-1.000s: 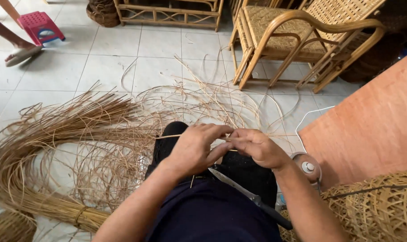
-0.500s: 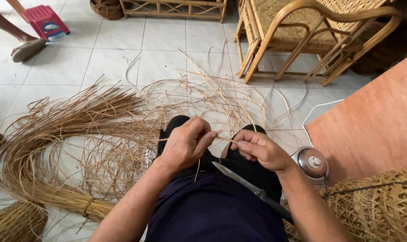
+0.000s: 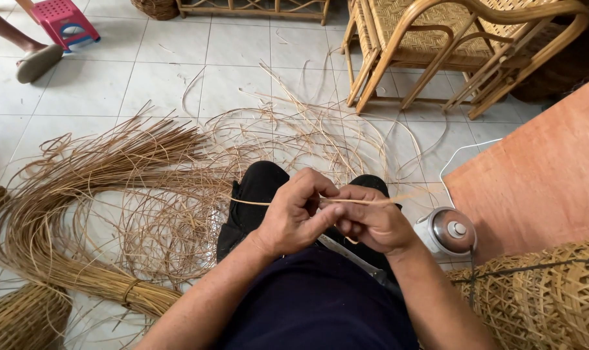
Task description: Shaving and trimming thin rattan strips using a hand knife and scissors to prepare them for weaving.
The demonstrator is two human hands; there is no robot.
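A thin rattan strip [image 3: 268, 203] runs level across the middle of the view, above the person's lap, pinched between both hands. The left hand [image 3: 296, 219] is closed on the strip, thumb pressed against the curled fingers. The right hand [image 3: 372, 221] meets it, fingers also folded around the same strip, so the two hands touch each other. One end of the strip sticks out to the left past the dark trouser knee [image 3: 259, 188]; the other end pokes out to the right.

Under the hands, a long knife [image 3: 353, 256] lies slanted across the lap. Just right of the right hand, a small round metal pot with a lid [image 3: 447, 232] stands on the floor. Beside it, at the lower right corner, sits an open-weave basket [image 3: 541, 298]. An orange board [image 3: 541, 175] lies above that.

Loose rattan strands [image 3: 197, 168] spread over the white tiled floor [image 3: 113, 84] ahead of the knees, and a thick tied bundle [image 3: 61, 246] curves along the left. Farther off stand cane chairs [image 3: 437, 45]. At the top left are a pink plastic stool [image 3: 66, 23] and another person's foot in a sandal [image 3: 36, 61].
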